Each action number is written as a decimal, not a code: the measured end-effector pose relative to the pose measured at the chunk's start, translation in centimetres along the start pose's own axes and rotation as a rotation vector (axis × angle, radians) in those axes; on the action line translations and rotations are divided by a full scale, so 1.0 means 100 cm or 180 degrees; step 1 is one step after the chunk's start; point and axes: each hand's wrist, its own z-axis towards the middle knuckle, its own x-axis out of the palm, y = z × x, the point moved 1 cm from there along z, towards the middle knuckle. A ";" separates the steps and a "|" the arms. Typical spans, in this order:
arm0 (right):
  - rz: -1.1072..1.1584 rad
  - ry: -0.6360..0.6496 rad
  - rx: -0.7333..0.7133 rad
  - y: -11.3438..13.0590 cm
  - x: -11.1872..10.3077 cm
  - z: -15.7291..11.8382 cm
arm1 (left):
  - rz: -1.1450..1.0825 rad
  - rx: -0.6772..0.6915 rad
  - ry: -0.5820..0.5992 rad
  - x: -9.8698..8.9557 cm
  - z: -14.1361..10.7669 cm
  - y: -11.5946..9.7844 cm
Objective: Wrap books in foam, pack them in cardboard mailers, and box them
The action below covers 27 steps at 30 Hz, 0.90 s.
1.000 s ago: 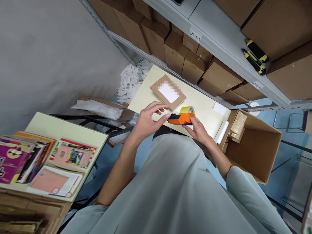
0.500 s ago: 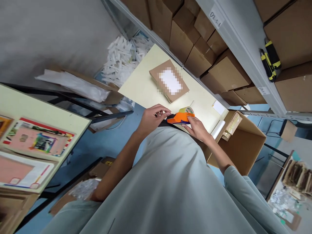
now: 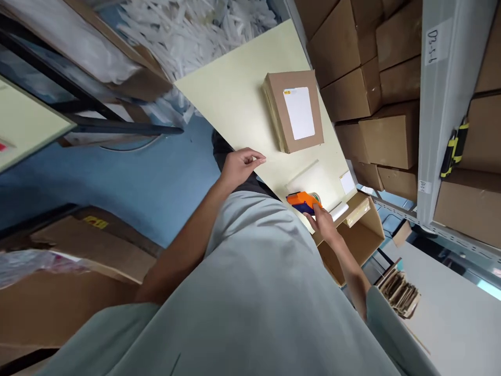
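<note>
My right hand (image 3: 324,225) is wrapped round the back end of an orange and dark-blue tape dispenser (image 3: 303,202), held low at the table's near edge. Part of a tape roll (image 3: 315,198) shows behind its orange body. To the left, my left hand (image 3: 240,166) hovers by the same edge, thumb and fingertips drawn together. Whatever they pinch, if anything, is too small to make out. Farther back on the pale-yellow table (image 3: 238,89) lies a closed brown cardboard box (image 3: 291,112), with a white label (image 3: 299,113) on top.
An open carton (image 3: 358,237) stands at the table's right end, near a white roll (image 3: 338,210). Stacked boxes (image 3: 348,94) fill the shelf behind, where yellow-black cutters (image 3: 454,149) hang on the upright. White scraps (image 3: 195,31) are heaped beyond the table's left end.
My hands have moved apart: the left is off the dispenser's front, and the right has lowered the dispenser toward the right. The view has turned and come closer to the cardboard box.
</note>
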 end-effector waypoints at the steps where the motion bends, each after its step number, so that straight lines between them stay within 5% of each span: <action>1: -0.0060 -0.0022 0.0060 0.000 0.004 0.005 | 0.0020 0.0022 -0.0009 0.001 0.009 0.004; 10: -0.0207 -0.0354 0.0705 0.024 0.047 0.062 | -0.0022 0.0359 -0.0286 0.016 0.067 0.015; 18: -0.0356 -0.0414 0.1108 0.034 0.064 0.071 | -0.0176 0.0342 -0.0300 0.034 0.079 0.019; 27: 0.0013 -0.0756 0.0946 0.030 0.078 0.067 | 0.0087 0.0406 -0.0417 0.049 0.088 0.013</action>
